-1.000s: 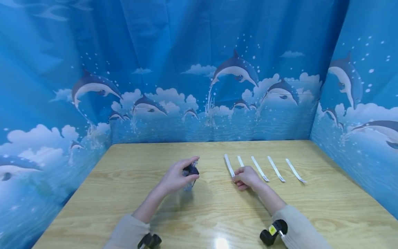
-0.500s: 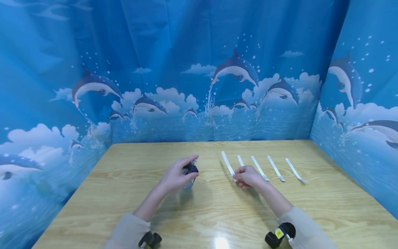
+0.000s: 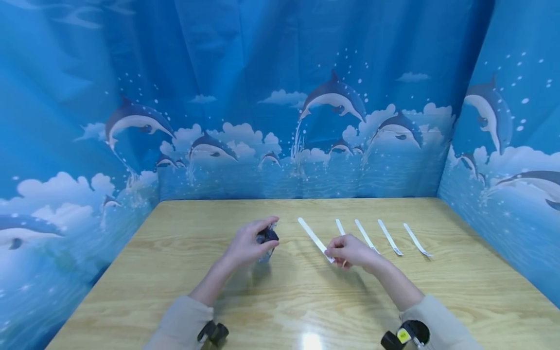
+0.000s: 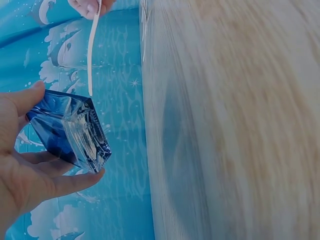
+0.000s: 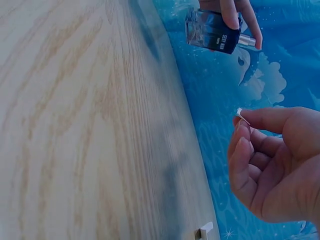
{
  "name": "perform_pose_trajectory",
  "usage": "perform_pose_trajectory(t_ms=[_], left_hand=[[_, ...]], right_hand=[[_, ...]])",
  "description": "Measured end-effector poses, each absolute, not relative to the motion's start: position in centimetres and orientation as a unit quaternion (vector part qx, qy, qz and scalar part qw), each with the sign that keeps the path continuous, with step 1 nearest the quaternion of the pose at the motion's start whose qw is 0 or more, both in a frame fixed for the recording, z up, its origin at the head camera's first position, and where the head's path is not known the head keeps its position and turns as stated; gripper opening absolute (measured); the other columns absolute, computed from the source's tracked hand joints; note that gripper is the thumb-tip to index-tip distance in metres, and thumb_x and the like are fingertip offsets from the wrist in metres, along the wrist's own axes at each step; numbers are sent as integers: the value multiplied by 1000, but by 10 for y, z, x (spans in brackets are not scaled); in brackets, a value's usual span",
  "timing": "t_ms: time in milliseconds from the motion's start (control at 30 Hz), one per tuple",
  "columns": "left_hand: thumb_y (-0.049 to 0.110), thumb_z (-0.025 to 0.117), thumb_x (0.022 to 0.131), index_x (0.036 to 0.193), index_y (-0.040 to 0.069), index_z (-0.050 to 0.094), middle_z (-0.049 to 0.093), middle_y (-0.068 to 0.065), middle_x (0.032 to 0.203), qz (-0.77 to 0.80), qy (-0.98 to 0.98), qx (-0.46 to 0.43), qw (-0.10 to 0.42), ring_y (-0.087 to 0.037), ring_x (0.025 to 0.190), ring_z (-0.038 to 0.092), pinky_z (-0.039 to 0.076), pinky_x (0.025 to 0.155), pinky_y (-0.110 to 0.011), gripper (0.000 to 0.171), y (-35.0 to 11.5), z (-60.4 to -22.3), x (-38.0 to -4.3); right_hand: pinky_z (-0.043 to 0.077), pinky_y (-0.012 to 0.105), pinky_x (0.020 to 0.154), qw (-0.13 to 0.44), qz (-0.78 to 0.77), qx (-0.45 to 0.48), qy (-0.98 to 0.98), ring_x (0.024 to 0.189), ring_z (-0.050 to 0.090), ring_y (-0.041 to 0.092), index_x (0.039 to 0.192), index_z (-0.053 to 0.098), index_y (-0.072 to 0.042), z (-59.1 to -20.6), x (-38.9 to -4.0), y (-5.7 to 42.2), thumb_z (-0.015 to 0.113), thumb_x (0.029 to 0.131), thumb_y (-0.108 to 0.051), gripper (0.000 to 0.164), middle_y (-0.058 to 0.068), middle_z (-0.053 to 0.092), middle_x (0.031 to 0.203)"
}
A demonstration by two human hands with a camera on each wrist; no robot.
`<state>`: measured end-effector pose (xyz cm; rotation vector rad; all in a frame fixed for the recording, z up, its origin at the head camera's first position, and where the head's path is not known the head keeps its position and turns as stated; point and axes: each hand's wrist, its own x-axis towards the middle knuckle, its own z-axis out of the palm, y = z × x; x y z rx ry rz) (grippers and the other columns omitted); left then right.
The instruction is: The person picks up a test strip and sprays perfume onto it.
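My left hand (image 3: 245, 244) grips a blue glass perfume bottle (image 4: 70, 127) and holds it above the table. In the right wrist view a finger of that hand touches the silver spray top (image 5: 246, 40), and pale lettering shows on the bottle's dark face. Between thumb and fingers, my right hand (image 3: 353, 252) pinches a white paper strip (image 3: 310, 234) near its lower end. The strip's far end slants up toward the bottle, apart from it in the head view. Seen from the left wrist, the strip (image 4: 90, 57) hangs close to the bottle's edge.
Several more white paper strips (image 3: 388, 236) lie in a row on the wooden table (image 3: 197, 218), beyond and right of my right hand. A blue curtain with dolphins (image 3: 218, 97) stands behind the table and along both sides.
The pinched paper strip has come away from the row, its far end swinging left toward the bottle. My right forearm has shifted slightly right; the left hand has barely moved.
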<state>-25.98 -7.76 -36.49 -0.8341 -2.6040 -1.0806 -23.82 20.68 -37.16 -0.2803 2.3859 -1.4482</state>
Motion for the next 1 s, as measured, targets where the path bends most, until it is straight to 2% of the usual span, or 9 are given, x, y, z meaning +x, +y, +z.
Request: perform_pose_trajectory(t_ms=[333, 733, 1000], left_hand=[[18, 73, 81, 130, 17, 55, 58, -11, 123, -342, -884, -298, 113, -32, 109, 55, 49, 83, -45, 53, -69, -362, -256], [18, 73, 81, 127, 14, 57, 62, -12, 112, -334, -875, -331, 113, -25, 93, 60, 50, 70, -35, 50, -58, -358, -251], [18, 73, 81, 127, 14, 58, 61, -11, 113, -345, -875, -325, 100, -24, 93, 60, 51, 70, -33, 48, -57, -358, -249]], right_hand=[[42, 23, 50, 167, -507, -124, 836, 57, 48, 11, 95, 59, 8, -368, -232, 203, 58, 91, -15, 23, 1, 51, 65], [43, 24, 51, 163, -499, -132, 841, 57, 48, 11, 93, 59, 8, -367, -231, 199, 57, 92, -15, 23, 2, 53, 66], [44, 26, 52, 156, -501, -126, 842, 57, 48, 12, 92, 59, 8, -366, -230, 202, 56, 92, -14, 22, 3, 53, 67]])
